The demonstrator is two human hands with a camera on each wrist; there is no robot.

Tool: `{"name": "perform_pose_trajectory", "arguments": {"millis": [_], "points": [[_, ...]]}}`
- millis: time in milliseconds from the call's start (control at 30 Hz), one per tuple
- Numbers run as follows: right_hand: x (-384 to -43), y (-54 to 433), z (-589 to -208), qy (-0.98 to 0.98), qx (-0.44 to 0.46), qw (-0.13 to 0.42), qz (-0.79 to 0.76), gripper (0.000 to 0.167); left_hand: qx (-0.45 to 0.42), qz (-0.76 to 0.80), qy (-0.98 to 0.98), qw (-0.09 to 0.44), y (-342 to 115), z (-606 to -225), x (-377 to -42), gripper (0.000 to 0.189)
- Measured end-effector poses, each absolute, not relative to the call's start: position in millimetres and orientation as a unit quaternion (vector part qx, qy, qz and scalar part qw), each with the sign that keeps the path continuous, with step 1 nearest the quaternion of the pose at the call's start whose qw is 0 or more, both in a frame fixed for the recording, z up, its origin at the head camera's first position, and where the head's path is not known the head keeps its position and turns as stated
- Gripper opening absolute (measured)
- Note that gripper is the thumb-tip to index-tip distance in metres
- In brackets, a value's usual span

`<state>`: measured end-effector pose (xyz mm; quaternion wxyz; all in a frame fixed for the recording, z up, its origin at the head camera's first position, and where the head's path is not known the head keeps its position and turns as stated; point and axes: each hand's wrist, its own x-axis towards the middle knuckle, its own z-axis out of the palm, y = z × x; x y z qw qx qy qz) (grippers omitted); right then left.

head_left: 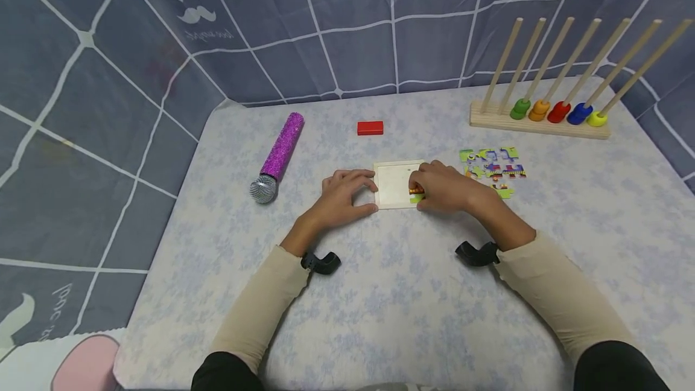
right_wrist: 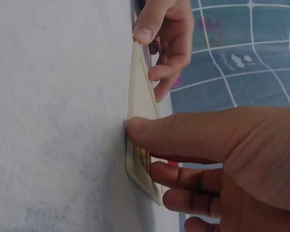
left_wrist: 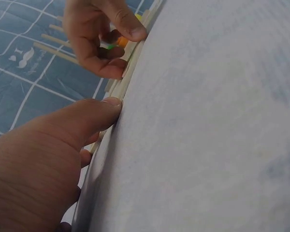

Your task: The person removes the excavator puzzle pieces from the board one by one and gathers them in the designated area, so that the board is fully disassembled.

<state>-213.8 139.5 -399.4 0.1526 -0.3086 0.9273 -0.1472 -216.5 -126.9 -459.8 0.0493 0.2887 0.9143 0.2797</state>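
A shallow wooden puzzle tray [head_left: 392, 184] lies on the table between both hands. My left hand [head_left: 343, 198] holds its left side, with the thumb [left_wrist: 99, 113] at the near corner and the fingers along the edge. Over the tray's right part, my right hand [head_left: 446, 188] has curled fingers at a green-and-orange puzzle piece [head_left: 416, 199] in the near right corner. The right thumb [right_wrist: 150, 131] lies on the tray's near edge, and the hand partly hides the piece. Several loose puzzle pieces [head_left: 494, 169] lie just right of that hand.
A purple glittery microphone [head_left: 279, 152] lies at the left. Behind the tray is a red block [head_left: 370, 128]. A wooden peg stand [head_left: 537, 125] with coloured rings stands at the back right. Grey checked cloth [head_left: 353, 29] hangs behind the table.
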Motion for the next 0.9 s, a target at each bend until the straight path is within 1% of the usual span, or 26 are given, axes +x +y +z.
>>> {"name": "perform_pose_trajectory", "arguments": {"millis": [300, 567, 667, 767, 900], "points": [[-215.2, 141.3, -403.1, 0.929, -0.296, 0.153, -0.159, 0.041, 0.290, 0.275, 0.916, 0.043, -126.6, -463.0, -214.5, 0.031], [-219.4, 143.2, -401.5, 0.928, -0.286, 0.149, -0.187, 0.038, 0.292, 0.276, 0.915, 0.044, -127.1, -459.0, -216.6, 0.031], [-220.3, 141.5, -399.1, 0.926, -0.288, 0.145, -0.197, 0.035, 0.289, 0.277, 0.915, 0.039, -128.4, -457.0, -217.7, 0.031], [-220.4, 139.5, -398.4, 0.928, -0.294, 0.142, -0.178, 0.031, 0.289, 0.276, 0.916, 0.043, -128.9, -457.2, -218.2, 0.031], [-218.1, 137.3, -399.7, 0.935, -0.311, 0.116, -0.127, 0.034, 0.291, 0.276, 0.915, 0.050, -127.3, -459.3, -217.2, 0.031]]}}
